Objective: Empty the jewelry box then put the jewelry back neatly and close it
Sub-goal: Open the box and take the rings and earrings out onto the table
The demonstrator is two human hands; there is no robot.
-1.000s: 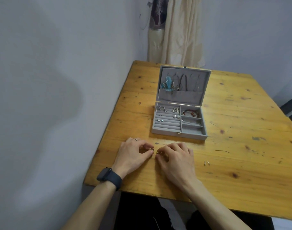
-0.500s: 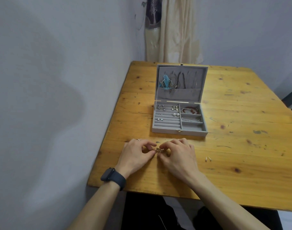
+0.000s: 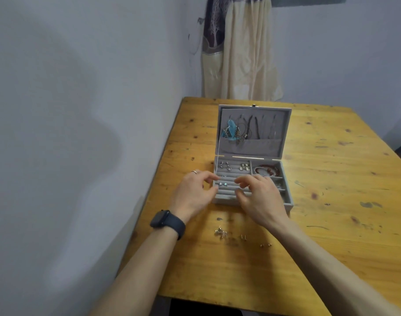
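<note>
Your left hand [image 3: 192, 192] and right hand [image 3: 260, 197] hover over the open jewelry box [image 3: 259, 148] on the table [image 3: 332, 224], fingers bent, thumbs apart from them, holding nothing I see. The bow earrings [image 3: 222, 184] lie between them, nearer your left thumb, sideways along the row. Loose earrings [image 3: 221, 232] wait by your wrists. No writing shows
</note>
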